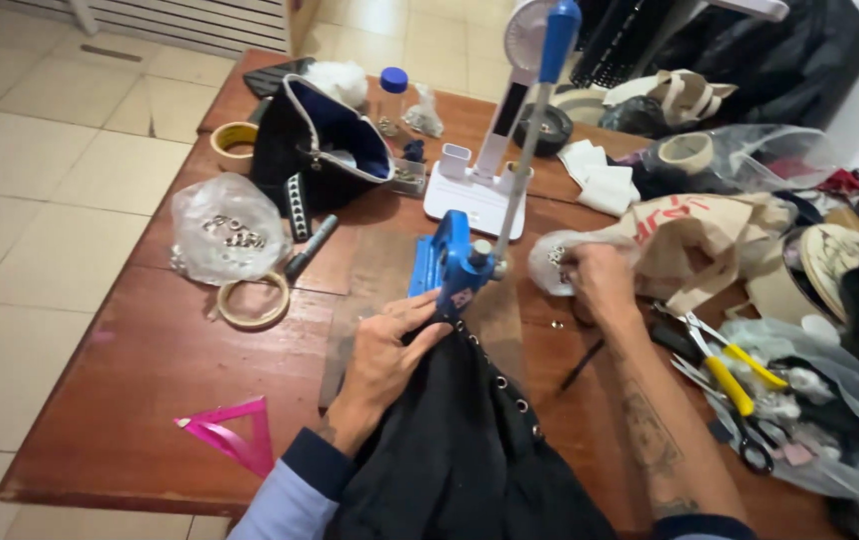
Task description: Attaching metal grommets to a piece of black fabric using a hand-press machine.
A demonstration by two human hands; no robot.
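My left hand (387, 352) flat on black fabric (460, 450), pinning eyelet edge just below blue press (448, 265). My right hand (595, 280), right of press, fingers pinched inside clear eyelet bag (560, 262). Eyelet row runs diagonally toward me. Left hand nearer press.

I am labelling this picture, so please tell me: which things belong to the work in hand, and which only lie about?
In use:
left hand
black fabric with eyelets
blue press
right hand
small clear bag

Lying about:
pink triangle ruler
tape rolls
yellow-handled scissors
marker
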